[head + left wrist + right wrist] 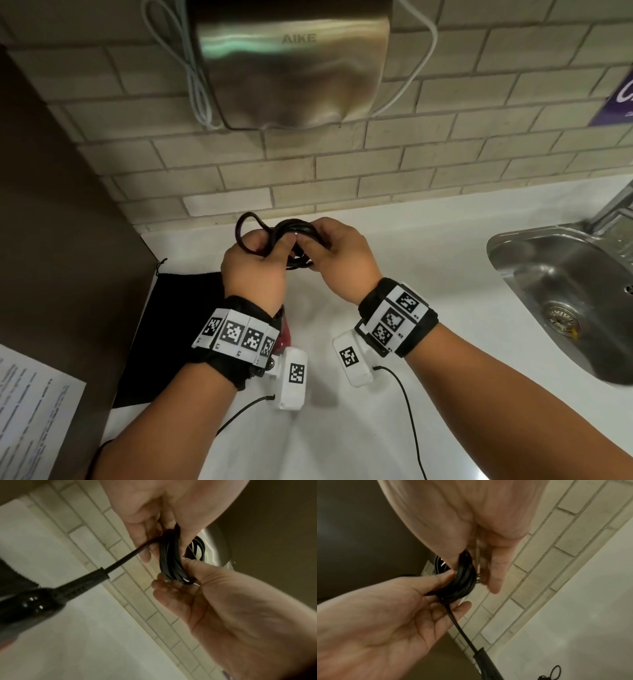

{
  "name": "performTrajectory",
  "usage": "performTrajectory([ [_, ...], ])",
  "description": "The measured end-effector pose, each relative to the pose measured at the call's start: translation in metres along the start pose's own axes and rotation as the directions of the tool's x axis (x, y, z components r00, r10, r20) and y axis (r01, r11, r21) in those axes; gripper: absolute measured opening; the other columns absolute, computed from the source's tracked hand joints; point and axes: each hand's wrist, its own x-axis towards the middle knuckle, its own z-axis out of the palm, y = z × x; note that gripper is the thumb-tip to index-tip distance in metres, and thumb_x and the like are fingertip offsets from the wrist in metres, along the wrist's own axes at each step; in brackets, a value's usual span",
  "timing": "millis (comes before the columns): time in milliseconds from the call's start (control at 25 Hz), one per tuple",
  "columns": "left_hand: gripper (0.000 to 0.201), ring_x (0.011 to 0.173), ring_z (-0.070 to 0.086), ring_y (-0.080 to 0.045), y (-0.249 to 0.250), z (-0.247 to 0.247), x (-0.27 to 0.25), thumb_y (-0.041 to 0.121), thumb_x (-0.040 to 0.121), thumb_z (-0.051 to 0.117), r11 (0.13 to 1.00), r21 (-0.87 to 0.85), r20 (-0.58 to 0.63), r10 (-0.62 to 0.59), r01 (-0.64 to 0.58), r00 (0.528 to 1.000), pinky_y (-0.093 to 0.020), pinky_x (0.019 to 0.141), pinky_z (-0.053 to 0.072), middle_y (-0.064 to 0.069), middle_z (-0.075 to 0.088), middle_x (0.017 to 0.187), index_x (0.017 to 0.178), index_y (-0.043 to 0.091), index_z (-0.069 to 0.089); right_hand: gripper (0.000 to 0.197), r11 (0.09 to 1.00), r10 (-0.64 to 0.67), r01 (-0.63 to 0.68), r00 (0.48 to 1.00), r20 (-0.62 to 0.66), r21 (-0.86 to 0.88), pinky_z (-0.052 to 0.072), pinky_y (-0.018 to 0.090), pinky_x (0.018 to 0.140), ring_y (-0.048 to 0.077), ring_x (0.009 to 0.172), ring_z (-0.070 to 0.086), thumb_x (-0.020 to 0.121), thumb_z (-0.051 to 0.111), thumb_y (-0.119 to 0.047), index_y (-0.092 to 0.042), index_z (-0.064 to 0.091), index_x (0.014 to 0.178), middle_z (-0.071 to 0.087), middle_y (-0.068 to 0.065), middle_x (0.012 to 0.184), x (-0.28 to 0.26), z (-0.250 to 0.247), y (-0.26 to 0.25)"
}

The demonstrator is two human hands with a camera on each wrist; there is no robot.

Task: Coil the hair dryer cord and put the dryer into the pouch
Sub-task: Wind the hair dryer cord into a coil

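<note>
Both hands hold the black coiled cord (pixel 294 233) above the white counter (pixel 428 246), near the tiled wall. My left hand (pixel 258 262) pinches the coil's left side, and a loop sticks out beyond it. My right hand (pixel 337 253) pinches the right side with its thumb on the coil (pixel 464 582). From the coil (pixel 171 561) one strand runs down to the hair dryer's black handle (pixel 34 604). The dryer's red body (pixel 286 330) peeks out under my left wrist. The black pouch (pixel 171 325) lies flat on the counter to the left.
A steel sink (pixel 565 291) with a faucet (pixel 613 205) sits at the right. A metal hand dryer (pixel 291 61) hangs on the tiled wall above. A dark panel (pixel 51 205) bounds the left side, and a printed sheet (pixel 30 411) lies at the lower left.
</note>
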Motion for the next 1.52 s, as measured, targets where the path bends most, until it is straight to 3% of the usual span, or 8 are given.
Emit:
performTrajectory([
  [280, 0.015, 0.088, 0.077, -0.036, 0.006, 0.004, -0.007, 0.027, 0.078, 0.085, 0.925, -0.369, 0.126, -0.045, 0.089, 0.991, -0.045, 0.090, 0.060, -0.016, 0.081, 0.086, 0.084, 0.014, 0.083, 0.015, 0.925, 0.017, -0.099, 0.975, 0.220, 0.366, 0.065, 0.035, 0.083, 0.026, 0.094, 0.078, 0.105, 0.055, -0.002, -0.005, 0.052, 0.119, 0.074, 0.020, 0.100, -0.007, -0.030, -0.011],
  [640, 0.014, 0.085, 0.080, -0.028, 0.008, 0.007, -0.008, 0.028, 0.089, 0.078, 0.968, -0.250, 0.215, 0.079, -0.023, 0.973, -0.046, 0.086, 0.063, -0.007, 0.083, 0.083, 0.087, 0.015, 0.081, 0.045, 0.760, 0.066, -0.219, 0.963, 0.262, 0.612, 0.066, 0.043, 0.080, 0.029, 0.086, 0.078, 0.089, 0.060, 0.009, -0.010, 0.050, 0.128, 0.077, 0.015, 0.097, -0.010, -0.039, -0.003],
  [800, 0.025, 0.081, 0.076, -0.027, 0.012, 0.007, -0.002, 0.035, 0.086, 0.078, 0.882, -0.433, 0.280, -0.066, 0.188, 0.958, -0.039, 0.082, 0.061, -0.009, 0.079, 0.081, 0.084, 0.010, 0.077, 0.031, 0.781, 0.028, -0.164, 0.973, 0.229, 0.602, 0.065, 0.042, 0.077, 0.032, 0.085, 0.076, 0.098, 0.061, 0.006, -0.016, 0.048, 0.114, 0.075, 0.021, 0.094, -0.011, -0.038, -0.004],
  [920, 0.021, 0.080, 0.073, -0.015, 0.015, 0.005, 0.004, 0.029, 0.095, 0.066, 0.734, -0.538, 0.415, -0.199, 0.416, 0.888, -0.028, 0.080, 0.057, -0.001, 0.076, 0.081, 0.092, 0.009, 0.072, 0.024, 0.948, -0.203, 0.160, 0.970, 0.135, 0.275, 0.065, 0.045, 0.083, 0.025, 0.083, 0.075, 0.103, 0.060, -0.005, -0.025, 0.049, 0.113, 0.074, 0.019, 0.092, -0.010, -0.034, -0.002],
  [1120, 0.028, 0.094, 0.074, -0.031, 0.019, 0.005, 0.010, 0.026, 0.093, 0.072, 0.741, -0.547, 0.351, -0.220, 0.390, 0.910, -0.040, 0.094, 0.059, -0.018, 0.076, 0.091, 0.095, -0.002, 0.070, 0.031, 0.857, -0.487, 0.464, 0.872, -0.055, -0.225, 0.064, 0.037, 0.078, 0.017, 0.104, 0.069, 0.096, 0.071, -0.032, -0.011, 0.075, 0.119, 0.070, 0.007, 0.119, -0.018, -0.015, 0.011],
  [1240, 0.020, 0.077, 0.071, -0.022, 0.015, 0.008, 0.007, 0.027, 0.089, 0.077, 0.834, -0.466, 0.249, -0.195, 0.294, 0.949, -0.038, 0.084, 0.059, -0.001, 0.075, 0.072, 0.077, 0.011, 0.073, 0.025, 0.896, -0.392, 0.344, 0.909, -0.139, -0.281, 0.057, 0.034, 0.079, 0.020, 0.100, 0.063, 0.091, 0.075, -0.038, -0.016, 0.079, 0.102, 0.064, 0.005, 0.107, -0.015, -0.006, 0.014],
  [1360, 0.032, 0.075, 0.068, -0.021, 0.006, 0.007, 0.006, 0.039, 0.090, 0.074, 0.892, -0.384, 0.268, -0.138, 0.237, 0.954, -0.041, 0.090, 0.054, 0.004, 0.072, 0.065, 0.063, 0.022, 0.071, 0.011, 0.984, -0.015, 0.032, 0.995, -0.095, 0.174, 0.052, 0.033, 0.088, 0.019, 0.093, 0.065, 0.095, 0.069, -0.024, -0.014, 0.074, 0.091, 0.069, 0.006, 0.101, -0.012, -0.009, 0.000],
  [1520, 0.045, 0.060, 0.056, -0.016, -0.008, 0.000, 0.006, 0.048, 0.093, 0.066, 0.952, -0.256, 0.289, -0.091, 0.169, 0.953, -0.038, 0.077, 0.044, 0.007, 0.060, 0.055, 0.059, 0.018, 0.060, 0.016, 0.716, 0.187, -0.209, 0.977, 0.106, 0.666, 0.056, 0.046, 0.089, 0.024, 0.094, 0.070, 0.104, 0.056, -0.016, -0.009, 0.064, 0.092, 0.070, 0.013, 0.099, -0.009, -0.028, -0.017],
])
